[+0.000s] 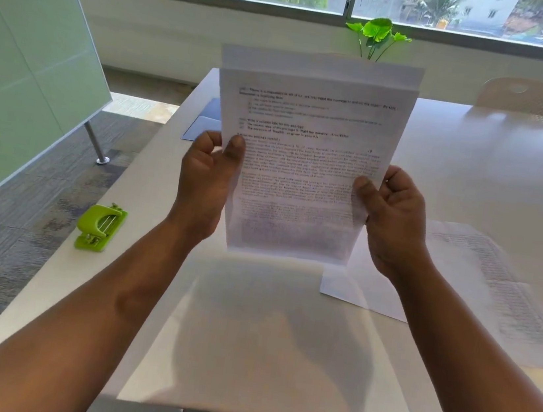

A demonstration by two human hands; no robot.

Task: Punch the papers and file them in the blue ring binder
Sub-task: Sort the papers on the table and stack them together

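1. Papers (307,162) are held upright above the near middle of the table (475,170), printed side toward the camera, long axis running bottom to top; at least two sheets show, the rear one standing higher at the top.
2. Both side edges are pinched: the left hand (206,180) has its thumb on the front of the left edge, and the right hand (392,218) has its thumb on the right edge, fingers curled behind.
3. A green punch (100,228) lies near the table's left edge, well apart from the papers and on the left hand's side, so the left hand is judged the nearer one for reaching it.
4. A blue binder (205,121) lies toward the far left edge, mostly hidden behind the sheets.
5. More printed sheets (481,278) lie flat toward the right edge, and a blank sheet (278,352) lies at the near edge.
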